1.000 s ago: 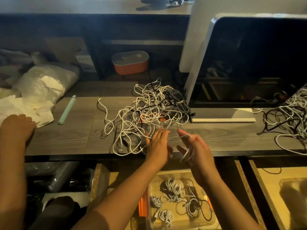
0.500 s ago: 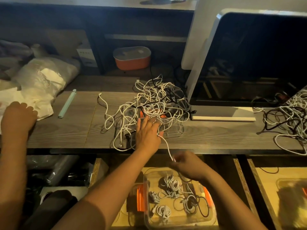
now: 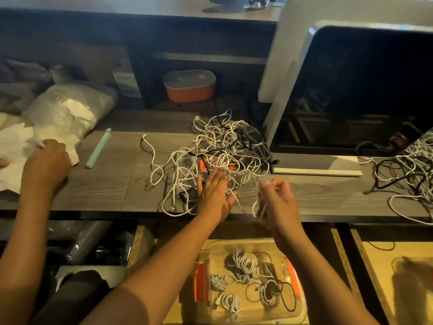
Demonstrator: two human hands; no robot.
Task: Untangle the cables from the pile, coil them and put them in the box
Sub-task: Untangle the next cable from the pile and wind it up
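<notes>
No words or numbers can be read here. The small white box (image 3: 124, 79) standing at the back of the desk has a row of tiny dark marks on its front. They may be letters, but they are too small and blurry to make out

I am holding both bare forearms stretched forward, side by side. My left hand (image 3: 214, 195) is lying palm down, its straight fingers pressing on the near edge of the pile (image 3: 218, 146). My right hand (image 3: 277, 200) is hovering just beside it, fingers curled, pinching a white cable (image 3: 254, 207).
</notes>
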